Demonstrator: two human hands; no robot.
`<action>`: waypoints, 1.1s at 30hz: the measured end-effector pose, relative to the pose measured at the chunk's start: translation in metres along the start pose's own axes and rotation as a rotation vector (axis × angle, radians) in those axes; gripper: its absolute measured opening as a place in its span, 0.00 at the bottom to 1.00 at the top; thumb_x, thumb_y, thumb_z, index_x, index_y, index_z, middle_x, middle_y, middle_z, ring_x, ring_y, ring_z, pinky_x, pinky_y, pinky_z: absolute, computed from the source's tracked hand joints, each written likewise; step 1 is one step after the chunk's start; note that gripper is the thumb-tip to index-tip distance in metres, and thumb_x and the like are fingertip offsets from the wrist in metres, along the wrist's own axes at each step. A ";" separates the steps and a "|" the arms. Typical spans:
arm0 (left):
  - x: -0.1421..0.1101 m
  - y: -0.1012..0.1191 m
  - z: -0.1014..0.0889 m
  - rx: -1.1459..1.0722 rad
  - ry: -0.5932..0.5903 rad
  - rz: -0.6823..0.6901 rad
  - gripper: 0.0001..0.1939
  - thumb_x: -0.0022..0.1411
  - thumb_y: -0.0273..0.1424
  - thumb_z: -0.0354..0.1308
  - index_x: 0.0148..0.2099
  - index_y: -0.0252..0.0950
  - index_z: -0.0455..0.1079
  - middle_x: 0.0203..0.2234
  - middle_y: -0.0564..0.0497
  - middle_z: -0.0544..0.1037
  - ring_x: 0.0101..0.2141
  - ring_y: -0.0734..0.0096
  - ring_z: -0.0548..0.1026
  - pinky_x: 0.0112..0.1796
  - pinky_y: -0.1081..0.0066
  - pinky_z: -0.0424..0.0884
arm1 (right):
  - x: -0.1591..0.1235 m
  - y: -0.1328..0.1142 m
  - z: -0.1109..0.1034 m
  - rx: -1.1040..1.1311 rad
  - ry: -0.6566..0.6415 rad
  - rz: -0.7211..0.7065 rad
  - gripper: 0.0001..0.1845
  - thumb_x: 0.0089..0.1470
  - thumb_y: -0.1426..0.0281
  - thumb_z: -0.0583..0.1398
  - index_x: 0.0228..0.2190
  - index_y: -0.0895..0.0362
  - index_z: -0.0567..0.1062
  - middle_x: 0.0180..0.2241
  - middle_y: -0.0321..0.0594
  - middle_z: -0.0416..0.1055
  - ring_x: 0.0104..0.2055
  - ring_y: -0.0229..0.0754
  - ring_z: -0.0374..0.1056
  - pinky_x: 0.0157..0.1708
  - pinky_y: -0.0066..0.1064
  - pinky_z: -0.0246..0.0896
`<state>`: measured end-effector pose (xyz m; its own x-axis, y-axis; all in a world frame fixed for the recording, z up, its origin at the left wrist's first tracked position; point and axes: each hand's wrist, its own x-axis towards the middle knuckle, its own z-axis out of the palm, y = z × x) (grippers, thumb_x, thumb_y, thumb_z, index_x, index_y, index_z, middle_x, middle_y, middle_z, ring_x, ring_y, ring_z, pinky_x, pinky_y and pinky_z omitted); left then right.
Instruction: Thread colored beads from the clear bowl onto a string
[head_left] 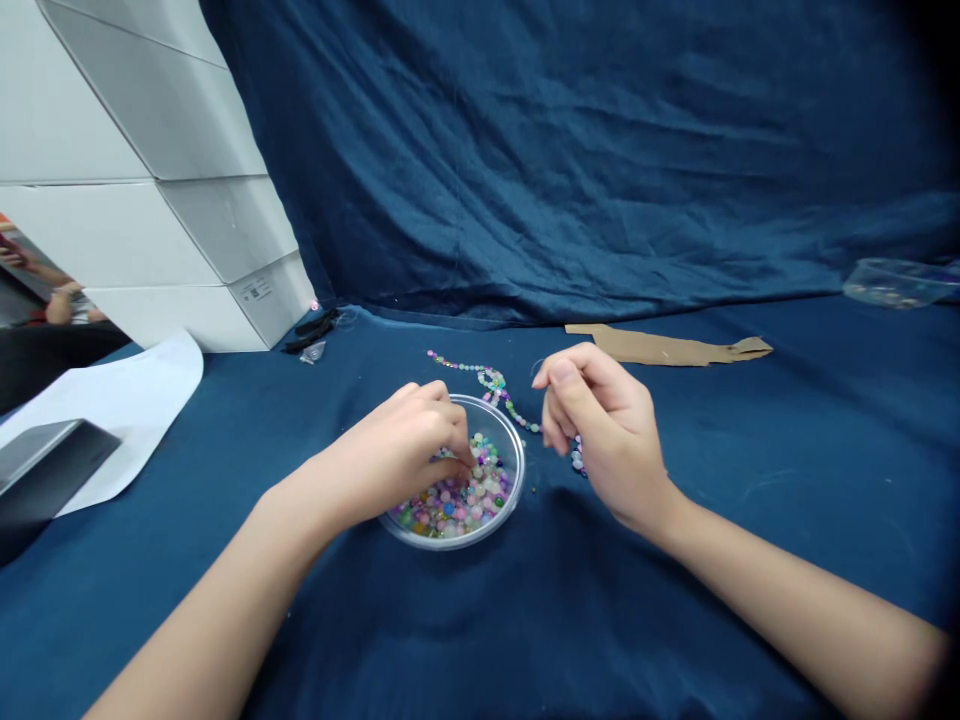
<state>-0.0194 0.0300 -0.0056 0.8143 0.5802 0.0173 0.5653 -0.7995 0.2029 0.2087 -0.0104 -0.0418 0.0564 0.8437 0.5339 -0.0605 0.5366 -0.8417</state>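
Note:
My left hand (pixel 397 450) reaches over the rim of a clear plastic bowl (pixel 517 455), its fingertips bunched down among the beads. Whether those fingers hold a bead is hidden. The bowl is filled with round beads (pixel 457 500) in pink, white, green and blue. My right hand (pixel 607 430) hangs just right of the bowl, thumb and fingers pinched near a strung strand of small beads (pixel 491 382). That strand curves from behind the bowl and passes under my right hand. A thin thread seems to lie in the pinch, but it is barely visible.
Dark blue cloth covers the table (pixel 750 520) and hangs behind as a backdrop (pixel 570 150). A brown cardboard strip (pixel 667 347) lies beyond my right hand. Further off are a clear plastic bag (pixel 892 283), white paper (pixel 105 425), a dark grey slab (pixel 37 475) and white boxes (pixel 150 170).

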 end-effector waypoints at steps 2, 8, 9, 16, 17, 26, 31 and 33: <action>0.000 0.000 0.000 -0.034 0.024 -0.001 0.05 0.70 0.30 0.70 0.38 0.44 0.84 0.38 0.57 0.86 0.45 0.61 0.73 0.49 0.59 0.64 | 0.001 0.000 0.001 -0.020 -0.035 0.019 0.14 0.73 0.61 0.61 0.34 0.54 0.77 0.22 0.28 0.61 0.21 0.34 0.54 0.22 0.30 0.51; 0.003 0.007 -0.011 -0.546 0.274 -0.046 0.02 0.68 0.30 0.71 0.42 0.39 0.85 0.37 0.56 0.89 0.39 0.71 0.84 0.43 0.72 0.75 | -0.003 0.004 0.000 -0.152 -0.175 -0.048 0.15 0.73 0.63 0.60 0.33 0.54 0.78 0.27 0.33 0.65 0.27 0.36 0.57 0.26 0.30 0.54; 0.003 0.008 -0.012 -0.656 0.310 -0.066 0.03 0.66 0.32 0.72 0.42 0.39 0.85 0.36 0.55 0.89 0.38 0.71 0.85 0.41 0.75 0.77 | -0.004 0.004 -0.001 -0.161 -0.193 -0.068 0.15 0.73 0.63 0.60 0.34 0.54 0.78 0.27 0.33 0.65 0.26 0.36 0.57 0.26 0.30 0.54; 0.004 0.010 -0.009 -1.008 0.462 -0.094 0.07 0.56 0.30 0.80 0.39 0.41 0.89 0.35 0.51 0.89 0.37 0.70 0.86 0.38 0.79 0.81 | -0.007 0.000 -0.001 -0.220 -0.187 -0.243 0.13 0.73 0.65 0.61 0.34 0.55 0.79 0.26 0.34 0.70 0.25 0.35 0.58 0.25 0.29 0.55; 0.004 0.010 -0.008 -1.020 0.459 -0.092 0.07 0.56 0.30 0.80 0.39 0.42 0.89 0.35 0.50 0.89 0.38 0.69 0.86 0.38 0.79 0.82 | -0.007 0.000 -0.001 -0.230 -0.185 -0.260 0.13 0.73 0.65 0.61 0.35 0.55 0.79 0.26 0.34 0.70 0.25 0.35 0.59 0.25 0.29 0.56; 0.006 0.015 -0.009 -1.031 0.473 -0.021 0.07 0.56 0.26 0.79 0.38 0.41 0.89 0.34 0.50 0.88 0.38 0.72 0.84 0.39 0.81 0.81 | -0.007 0.000 0.001 -0.258 -0.203 -0.349 0.10 0.73 0.68 0.62 0.37 0.54 0.80 0.27 0.35 0.73 0.26 0.37 0.66 0.28 0.29 0.62; 0.005 0.013 -0.007 -1.031 0.446 -0.019 0.07 0.58 0.27 0.78 0.40 0.42 0.89 0.36 0.50 0.88 0.39 0.72 0.84 0.40 0.80 0.80 | -0.006 -0.001 0.002 -0.281 -0.193 -0.355 0.10 0.73 0.68 0.62 0.36 0.55 0.80 0.26 0.34 0.74 0.26 0.36 0.66 0.27 0.29 0.61; 0.006 0.012 -0.007 -1.032 0.448 -0.023 0.07 0.58 0.28 0.79 0.40 0.42 0.89 0.36 0.50 0.88 0.39 0.72 0.84 0.40 0.80 0.80 | -0.005 -0.001 0.002 -0.292 -0.191 -0.353 0.10 0.72 0.68 0.62 0.36 0.55 0.80 0.26 0.34 0.74 0.26 0.36 0.66 0.27 0.29 0.60</action>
<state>-0.0084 0.0245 0.0034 0.5668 0.7630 0.3109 0.0312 -0.3969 0.9173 0.2060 -0.0157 -0.0436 -0.1620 0.6133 0.7731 0.2125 0.7867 -0.5796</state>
